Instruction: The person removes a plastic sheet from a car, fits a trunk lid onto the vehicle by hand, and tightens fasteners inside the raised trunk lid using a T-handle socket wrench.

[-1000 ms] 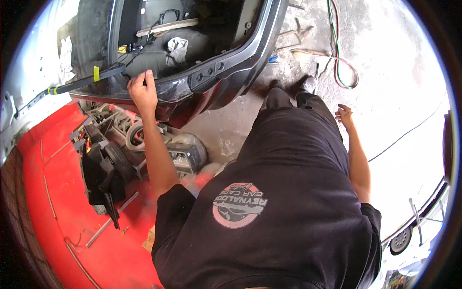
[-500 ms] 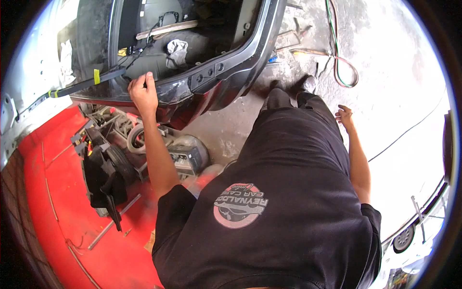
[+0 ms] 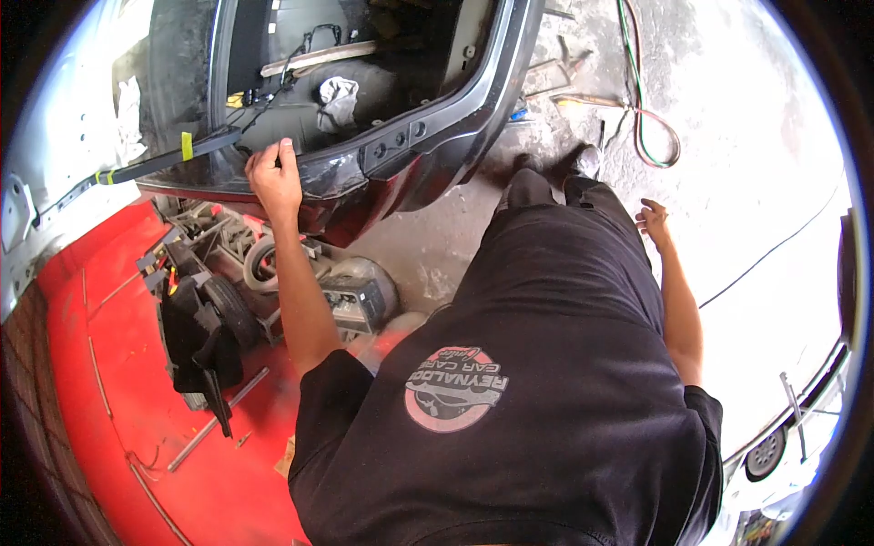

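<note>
A dark car body [image 3: 437, 146] fills the upper middle, its window opening showing the inside. My left hand [image 3: 275, 182] is closed at the edge of its painted panel, fingers curled and thumb pointing up. Just beyond the fingers ends a black trim strip [image 3: 209, 144] with pieces of yellow tape on it. Inside the opening lie a crumpled whitish cloth [image 3: 339, 98] and a long pale bar [image 3: 319, 57]. My right hand [image 3: 653, 223] hangs beside my thigh, holding nothing, its fingers loosely bent and apart.
Car parts, including a grey box-shaped part [image 3: 353, 305] and a black piece [image 3: 193, 341], lie on the red floor [image 3: 82, 400] at left. A red and green hose [image 3: 642, 127] loops over the concrete ahead. A thin cable [image 3: 774, 244] crosses the right side. A car wheel [image 3: 765, 453] shows lower right.
</note>
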The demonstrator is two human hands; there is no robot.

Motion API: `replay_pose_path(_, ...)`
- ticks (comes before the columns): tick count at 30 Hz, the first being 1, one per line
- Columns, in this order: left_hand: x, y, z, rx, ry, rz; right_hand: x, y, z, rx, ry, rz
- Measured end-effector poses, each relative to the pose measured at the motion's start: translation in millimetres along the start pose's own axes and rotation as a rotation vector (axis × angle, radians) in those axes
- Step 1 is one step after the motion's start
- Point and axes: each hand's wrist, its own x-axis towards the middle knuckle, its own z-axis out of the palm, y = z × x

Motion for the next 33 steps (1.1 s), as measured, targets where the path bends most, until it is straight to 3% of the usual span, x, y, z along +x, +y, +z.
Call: replay_pose_path(33, -2.9, -9.7, 4.7, -0.016, -0.016, -0.045, 9.4, -6.6, 3.8, -0.035, -0.024, -0.026)
